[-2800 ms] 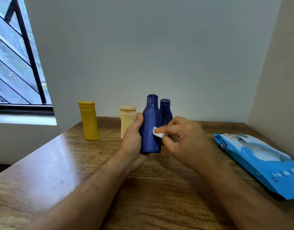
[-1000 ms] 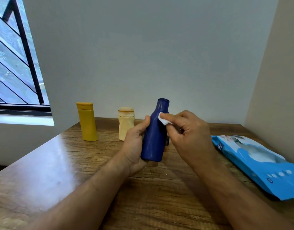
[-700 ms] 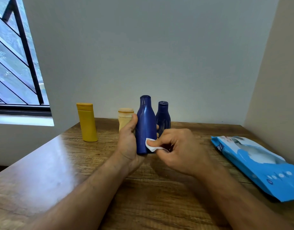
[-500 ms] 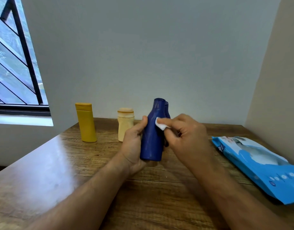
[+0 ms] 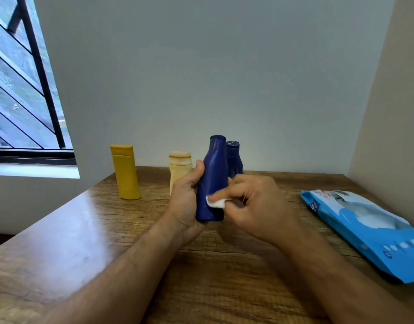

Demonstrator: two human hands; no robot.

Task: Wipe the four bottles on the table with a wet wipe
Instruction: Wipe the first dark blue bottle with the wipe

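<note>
Now my left hand (image 5: 186, 202) wraps the dark blue bottle (image 5: 212, 181) upright, while my right hand (image 5: 255, 206) pinches a folded wet wipe (image 5: 216, 203) against its lower side.

We can read little — only white letters like "me" on the blue wipes pack (image 5: 362, 226); the rest blurs.
</note>
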